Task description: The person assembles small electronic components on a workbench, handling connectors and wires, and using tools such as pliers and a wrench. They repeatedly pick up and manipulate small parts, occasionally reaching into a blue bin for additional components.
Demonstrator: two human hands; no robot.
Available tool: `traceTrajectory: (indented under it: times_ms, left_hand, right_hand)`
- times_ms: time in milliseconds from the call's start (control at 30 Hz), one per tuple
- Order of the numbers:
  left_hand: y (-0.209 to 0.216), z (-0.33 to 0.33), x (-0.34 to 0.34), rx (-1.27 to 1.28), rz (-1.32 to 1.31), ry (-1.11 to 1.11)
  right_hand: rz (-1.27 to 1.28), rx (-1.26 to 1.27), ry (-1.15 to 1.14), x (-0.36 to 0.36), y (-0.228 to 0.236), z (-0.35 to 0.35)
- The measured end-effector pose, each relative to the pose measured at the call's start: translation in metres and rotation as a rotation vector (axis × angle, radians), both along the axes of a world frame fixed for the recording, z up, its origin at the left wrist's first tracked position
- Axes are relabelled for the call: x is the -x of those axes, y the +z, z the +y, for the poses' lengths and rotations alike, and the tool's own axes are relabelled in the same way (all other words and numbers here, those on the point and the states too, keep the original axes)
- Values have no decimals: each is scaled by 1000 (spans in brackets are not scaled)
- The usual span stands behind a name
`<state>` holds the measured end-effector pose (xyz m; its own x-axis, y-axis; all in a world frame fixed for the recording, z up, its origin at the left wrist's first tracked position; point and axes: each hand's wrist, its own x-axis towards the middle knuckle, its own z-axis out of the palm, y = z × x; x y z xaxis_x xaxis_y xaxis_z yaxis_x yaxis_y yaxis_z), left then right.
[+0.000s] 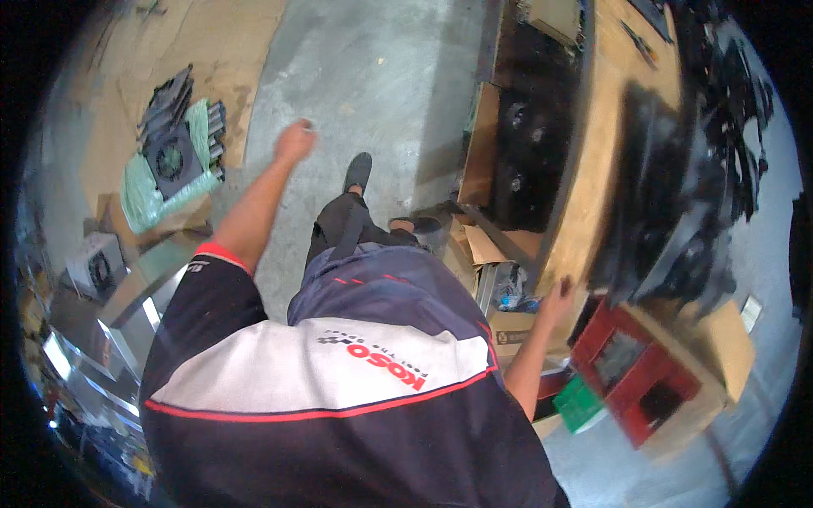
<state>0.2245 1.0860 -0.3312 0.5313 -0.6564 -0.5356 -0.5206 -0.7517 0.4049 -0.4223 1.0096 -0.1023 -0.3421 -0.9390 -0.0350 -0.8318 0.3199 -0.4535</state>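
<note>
My left hand [296, 142] hangs out in front over the grey concrete floor, fingers curled closed. A small pale spot shows at its fingertips, too small to name. My right hand [556, 303] is low by the near end of a long wooden bench [580, 182], above an open cardboard box [517, 326]. Blur smears its fingers, and whether it touches the bench edge or holds anything cannot be made out. Black, glossy parts [652, 195] lie along the bench to the right.
Pliers [641, 44] rest at the bench's far end. Below are dark shelves [529, 140] and cartons. Red bins [631, 364] and a green box [581, 404] stand at right. On the left, dark fan-like units [174, 161] sit in green wrap on cardboard, near metal cases [123, 326].
</note>
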Motion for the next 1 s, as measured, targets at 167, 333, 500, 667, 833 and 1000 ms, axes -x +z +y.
traceTrajectory:
  times_ms: [167,333,500,667,833,1000]
  left_hand:
    - [-12,161,-80,-56,-69,195]
    - [-57,312,7,-303,94,260]
    - [-63,312,106,-292,561,198]
    - [-61,193,82,-198,394,219]
    - [-54,47,-12,88,429,519]
    - [16,-71,-61,86,258,286]
  right_hand:
    - [158,-109,296,-80,-11,-130]
    - [316,-154,392,-132,-14,-201]
    - [509,-190,445,-141,-27,-219]
    - [474,-391,301,-138,-14,-248]
    - [312,-315,300,-126,-1,-275]
    - [329,141,504,-156,-18,-288]
